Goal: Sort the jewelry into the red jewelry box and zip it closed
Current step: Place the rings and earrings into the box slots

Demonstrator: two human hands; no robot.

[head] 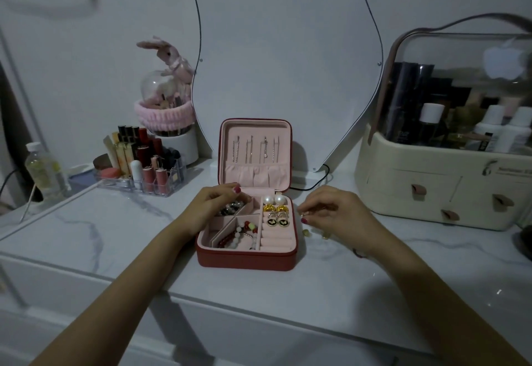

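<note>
The red jewelry box (244,260) stands open on the marble table, its lid upright with several necklaces hanging inside. Pearl earrings (274,200), gold earrings (275,208) and black round earrings (277,222) fill its right column. A red and white bead bracelet (240,236) lies in a front compartment. My left hand (214,206) rests over the back left compartment, fingers closed on a dark bead bracelet (230,208). My right hand (331,211) hovers just right of the box, pinching a small gold piece (303,214). Small loose pieces (306,232) lie on the table under it.
A clear lipstick organizer (144,170) and a bottle (43,170) stand at the left. A cream cosmetics case (446,193) with drawers fills the right. A mirror (288,63) stands behind the box, with a black cable (313,183) at its foot.
</note>
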